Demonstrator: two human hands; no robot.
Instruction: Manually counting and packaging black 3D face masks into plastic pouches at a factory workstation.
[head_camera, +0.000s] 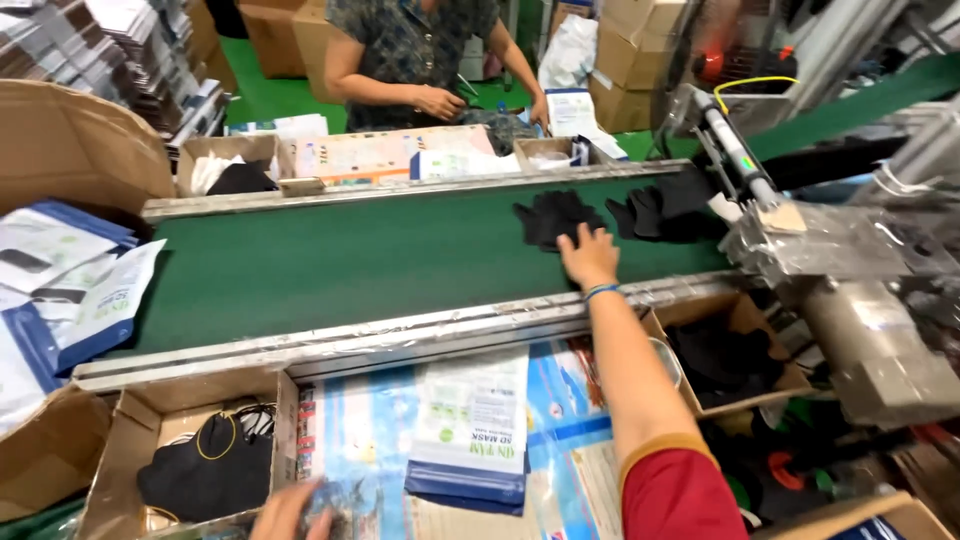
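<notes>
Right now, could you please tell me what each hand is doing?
Left hand: low at the frame's edge, on the clear packets; grip cannot be told.
Right hand: open, fingers spread on the black masks on the green belt.

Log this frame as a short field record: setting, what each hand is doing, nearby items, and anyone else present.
setting: packing line with a green conveyor belt
right hand: right hand stretched over the belt, fingers on a stack of black masks
left hand: left hand low at the frame edge, on clear packaging; grip unclear
near left hand: cardboard box of black masks, blue-and-white pouches
further along belt: second pile of black masks
other person: co-worker across the belt, hands at their own station
</notes>
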